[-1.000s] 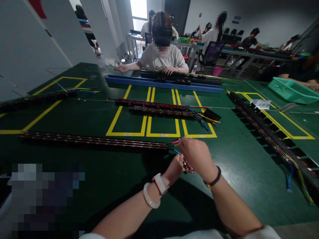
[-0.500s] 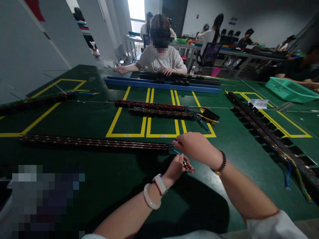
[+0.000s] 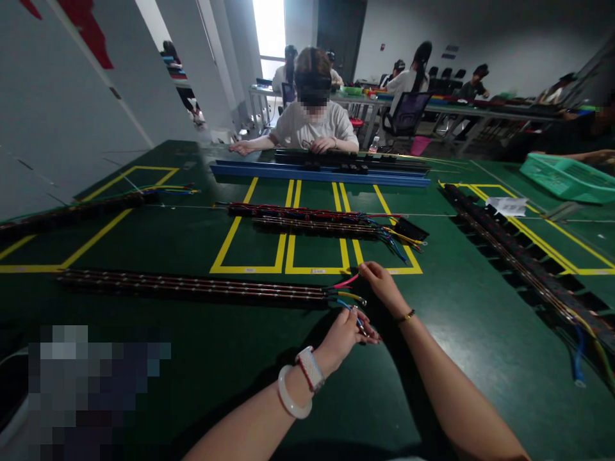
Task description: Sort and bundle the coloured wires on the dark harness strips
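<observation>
A long black cable chain (image 3: 192,285) lies across the green table (image 3: 456,307) in front of me, with coloured wires (image 3: 348,291) fanning out of its right end. My left hand (image 3: 348,330) is closed in a pinch on the blue wire just below that end. My right hand (image 3: 382,285) reaches in from the right, its fingertips pinched on the tip of the red wire (image 3: 346,282). A yellow wire lies free between the two hands.
A second wired chain (image 3: 317,218) lies in the yellow-taped boxes beyond. Another chain (image 3: 519,262) runs along the right side, one more (image 3: 72,211) at far left. A person (image 3: 312,115) works opposite at a blue rail (image 3: 317,171). A green basket (image 3: 567,176) stands at the back right.
My right hand has turned and drawn back to the right, now pinching the red wire's tip, which stands clear of the bundle. The left hand has kept its grip on the blue wire.
</observation>
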A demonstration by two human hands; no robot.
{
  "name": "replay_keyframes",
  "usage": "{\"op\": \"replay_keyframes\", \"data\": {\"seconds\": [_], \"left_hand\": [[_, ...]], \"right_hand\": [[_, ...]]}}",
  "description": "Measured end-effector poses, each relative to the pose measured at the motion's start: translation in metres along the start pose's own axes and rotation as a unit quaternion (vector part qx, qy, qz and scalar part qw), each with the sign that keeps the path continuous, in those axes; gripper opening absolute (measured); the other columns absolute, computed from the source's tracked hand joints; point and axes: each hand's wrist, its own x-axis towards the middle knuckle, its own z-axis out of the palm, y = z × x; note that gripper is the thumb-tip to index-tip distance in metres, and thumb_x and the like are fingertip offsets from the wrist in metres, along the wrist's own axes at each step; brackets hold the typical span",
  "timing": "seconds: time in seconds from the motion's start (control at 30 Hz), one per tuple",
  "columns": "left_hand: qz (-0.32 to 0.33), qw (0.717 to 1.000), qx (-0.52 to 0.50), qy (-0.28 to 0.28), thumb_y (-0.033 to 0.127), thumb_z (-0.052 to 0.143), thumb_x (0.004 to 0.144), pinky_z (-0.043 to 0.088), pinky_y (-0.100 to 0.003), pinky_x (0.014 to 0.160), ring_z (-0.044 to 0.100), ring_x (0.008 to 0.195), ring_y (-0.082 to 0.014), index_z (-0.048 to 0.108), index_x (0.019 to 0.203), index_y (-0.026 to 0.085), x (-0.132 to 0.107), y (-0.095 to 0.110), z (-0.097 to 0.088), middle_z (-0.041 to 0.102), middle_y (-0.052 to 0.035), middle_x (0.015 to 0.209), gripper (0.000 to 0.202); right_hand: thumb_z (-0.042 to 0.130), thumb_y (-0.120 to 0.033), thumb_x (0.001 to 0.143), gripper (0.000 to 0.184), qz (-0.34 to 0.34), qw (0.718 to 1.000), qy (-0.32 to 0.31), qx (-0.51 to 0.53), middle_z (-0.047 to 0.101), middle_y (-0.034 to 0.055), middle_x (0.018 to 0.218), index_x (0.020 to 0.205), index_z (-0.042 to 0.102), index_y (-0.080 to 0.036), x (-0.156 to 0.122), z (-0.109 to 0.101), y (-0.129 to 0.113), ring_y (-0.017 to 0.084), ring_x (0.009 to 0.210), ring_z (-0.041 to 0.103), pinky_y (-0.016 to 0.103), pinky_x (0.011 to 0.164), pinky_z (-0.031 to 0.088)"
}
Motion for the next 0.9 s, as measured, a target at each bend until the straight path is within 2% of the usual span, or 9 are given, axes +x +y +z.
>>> {"op": "replay_keyframes", "data": {"seconds": [0.17,0.33,0.53,0.73,0.9], "left_hand": [[-0.014,0.999,0.033,0.006,0.037,0.030,0.094,0.052,-0.034,0.069,0.064,0.064,-0.0167,0.042,0.085,0.019,0.002,0.001,0.000,0.054,-0.0007,0.064,0.024],[-0.048,0.991,0.121,0.014,0.040,0.026,0.094,0.051,-0.031,0.058,0.059,0.052,-0.0154,0.039,0.084,0.020,-0.001,0.007,-0.002,0.050,0.0025,0.054,0.026],[-0.115,0.958,0.264,0.007,0.035,0.025,0.093,0.040,-0.022,0.042,0.051,0.038,-0.0130,0.039,0.080,0.020,-0.008,0.029,-0.007,0.047,0.0051,0.045,0.025],[-0.182,0.915,0.360,-0.030,0.032,0.029,0.092,0.030,-0.018,0.039,0.044,0.031,-0.0107,0.040,0.071,0.019,-0.015,0.056,-0.012,0.044,0.0051,0.038,0.028],[-0.194,0.900,0.389,-0.036,0.032,0.033,0.090,0.028,-0.019,0.040,0.043,0.030,-0.0105,0.043,0.068,0.019,-0.019,0.064,-0.016,0.045,0.0035,0.037,0.028]], "right_hand": [[0.040,-0.055,0.087,0.043,-0.034,0.999,-0.006,-0.039,0.043,-0.0026,0.058,0.063,0.044,-0.020,-0.004,0.011,0.004,0.013,0.057,0.040,0.025,0.054,0.029],[0.037,-0.051,0.090,0.042,-0.053,0.996,-0.005,-0.065,0.044,-0.0018,0.060,0.061,0.041,-0.020,-0.004,0.011,0.006,0.013,0.059,0.041,0.025,0.057,0.029],[0.034,-0.051,0.092,0.042,-0.056,0.996,-0.012,-0.071,0.044,-0.0025,0.060,0.064,0.041,-0.020,-0.004,0.010,0.008,0.013,0.057,0.040,0.025,0.056,0.028],[0.034,-0.050,0.092,0.041,-0.062,0.995,-0.017,-0.070,0.045,-0.0025,0.061,0.065,0.041,-0.020,-0.004,0.011,0.009,0.013,0.058,0.042,0.024,0.056,0.029],[0.034,-0.050,0.092,0.041,-0.065,0.995,-0.019,-0.071,0.044,-0.0028,0.060,0.065,0.041,-0.021,-0.004,0.010,0.008,0.013,0.058,0.041,0.024,0.056,0.028]]}}
